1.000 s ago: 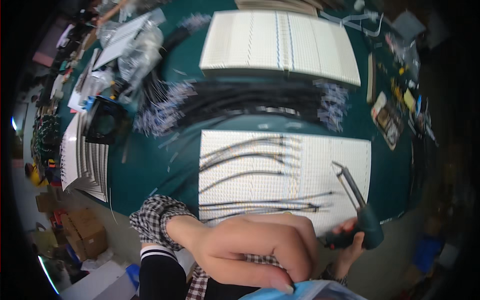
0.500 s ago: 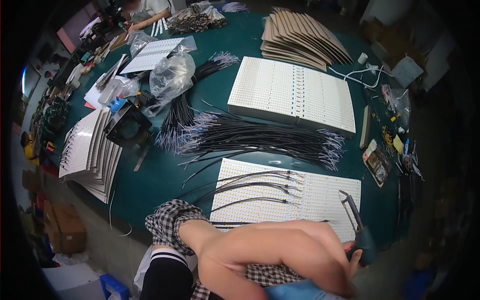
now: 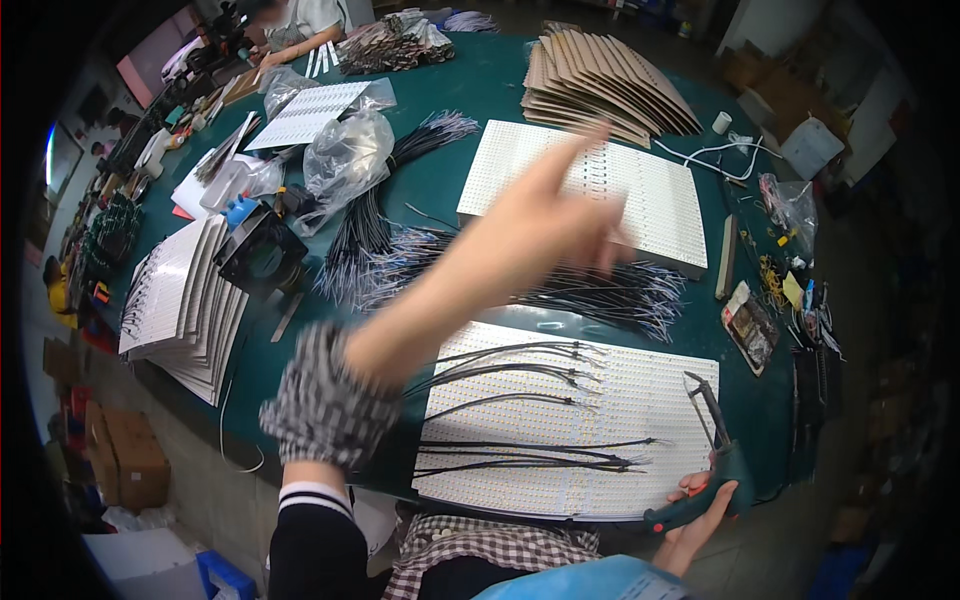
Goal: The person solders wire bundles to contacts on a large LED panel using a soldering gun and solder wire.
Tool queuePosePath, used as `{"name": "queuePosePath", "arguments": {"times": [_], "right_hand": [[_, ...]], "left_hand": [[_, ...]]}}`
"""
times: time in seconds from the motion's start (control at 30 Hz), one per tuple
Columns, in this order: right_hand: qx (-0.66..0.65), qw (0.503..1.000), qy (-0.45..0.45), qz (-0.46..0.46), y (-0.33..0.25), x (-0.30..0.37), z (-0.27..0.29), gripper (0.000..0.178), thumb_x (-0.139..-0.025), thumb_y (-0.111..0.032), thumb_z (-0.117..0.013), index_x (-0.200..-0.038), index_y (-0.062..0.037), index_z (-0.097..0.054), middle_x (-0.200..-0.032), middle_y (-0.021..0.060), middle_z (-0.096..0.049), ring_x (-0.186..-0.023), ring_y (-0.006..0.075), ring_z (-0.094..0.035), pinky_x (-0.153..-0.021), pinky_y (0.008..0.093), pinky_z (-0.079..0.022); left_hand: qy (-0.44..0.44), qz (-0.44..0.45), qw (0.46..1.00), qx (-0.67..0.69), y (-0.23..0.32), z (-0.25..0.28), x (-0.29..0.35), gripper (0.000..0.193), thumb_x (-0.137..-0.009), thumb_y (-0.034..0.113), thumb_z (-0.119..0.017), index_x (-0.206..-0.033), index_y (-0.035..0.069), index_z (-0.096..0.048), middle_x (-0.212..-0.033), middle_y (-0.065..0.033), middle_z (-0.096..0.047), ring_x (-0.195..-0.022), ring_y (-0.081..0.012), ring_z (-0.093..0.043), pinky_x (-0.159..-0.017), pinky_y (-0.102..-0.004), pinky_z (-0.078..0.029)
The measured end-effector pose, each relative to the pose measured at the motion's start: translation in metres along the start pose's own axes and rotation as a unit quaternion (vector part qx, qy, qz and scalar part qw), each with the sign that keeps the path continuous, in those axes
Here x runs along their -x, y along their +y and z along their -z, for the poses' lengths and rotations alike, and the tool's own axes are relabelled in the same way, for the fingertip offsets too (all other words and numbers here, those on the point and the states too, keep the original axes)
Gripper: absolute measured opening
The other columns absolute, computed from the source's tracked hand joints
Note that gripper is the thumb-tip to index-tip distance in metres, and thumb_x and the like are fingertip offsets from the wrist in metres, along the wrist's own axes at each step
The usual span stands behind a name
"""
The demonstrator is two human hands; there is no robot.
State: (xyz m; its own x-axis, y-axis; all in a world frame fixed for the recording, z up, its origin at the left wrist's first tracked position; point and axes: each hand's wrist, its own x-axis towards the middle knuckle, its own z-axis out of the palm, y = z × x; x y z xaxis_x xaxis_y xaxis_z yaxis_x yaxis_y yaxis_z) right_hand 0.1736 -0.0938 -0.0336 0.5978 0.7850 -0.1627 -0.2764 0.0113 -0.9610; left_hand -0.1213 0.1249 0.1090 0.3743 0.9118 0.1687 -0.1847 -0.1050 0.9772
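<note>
My left hand (image 3: pixel 535 215), smeared by motion, reaches forward over the black cable bundle (image 3: pixel 440 275) and the near side of the stack of white LED boards (image 3: pixel 650 190). Its index finger points away and the other fingers are apart, with nothing visible in them. At the near right, my right hand (image 3: pixel 708 512) grips a dark green soldering gun (image 3: pixel 728 480) with a red trigger. The gun's tip points up over the right edge of a single LED board (image 3: pixel 520 420). Several black cables (image 3: pixel 500 405) lie across that board, their stripped ends near its middle.
Fanned brown-backed boards (image 3: pixel 600 85) stand at the far side. Finished-looking boards with cables (image 3: pixel 180 300) lean at the left beside a black fan-like box (image 3: pixel 262 255). Plastic bags (image 3: pixel 345 155) lie behind. A person (image 3: pixel 305 25) sits across the table. Loose wires and tools (image 3: pixel 800 290) lie right.
My left hand has swung from beside the soldering gun, forward and left over the cable bundle. The near board's lower cables are uncovered. My right hand still holds the gun at the right edge.
</note>
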Motion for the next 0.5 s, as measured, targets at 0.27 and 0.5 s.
{"name": "queuePosePath", "arguments": {"times": [0.27, 0.5], "right_hand": [[-0.040, 0.999, 0.009, 0.002, 0.000, 0.011, 0.010, 0.069, -0.092, -0.057, -0.040, -0.125, 0.0037, -0.043, -0.067, 0.0025, -0.051, -0.065, 0.0123, -0.053, -0.042, 0.0243, -0.048], [-0.060, 0.998, -0.029, -0.010, 0.009, 0.007, 0.023, 0.073, -0.090, -0.060, -0.039, -0.126, 0.0030, -0.042, -0.069, 0.0035, -0.051, -0.063, 0.0133, -0.052, -0.043, 0.0248, -0.048]], "left_hand": [[0.011, -0.066, 0.993, -0.098, 0.048, 0.038, -0.171, 0.078, -0.092, 0.004, -0.045, -0.146, 0.007, 0.012, -0.081, -0.0145, -0.064, -0.060, -0.0114, -0.058, -0.048, -0.0203, -0.045], [0.062, -0.051, 0.989, -0.125, 0.017, 0.036, -0.173, 0.075, -0.090, 0.003, -0.048, -0.147, 0.003, 0.001, -0.084, -0.0132, -0.061, -0.061, -0.0092, -0.055, -0.048, -0.0201, -0.043]]}}
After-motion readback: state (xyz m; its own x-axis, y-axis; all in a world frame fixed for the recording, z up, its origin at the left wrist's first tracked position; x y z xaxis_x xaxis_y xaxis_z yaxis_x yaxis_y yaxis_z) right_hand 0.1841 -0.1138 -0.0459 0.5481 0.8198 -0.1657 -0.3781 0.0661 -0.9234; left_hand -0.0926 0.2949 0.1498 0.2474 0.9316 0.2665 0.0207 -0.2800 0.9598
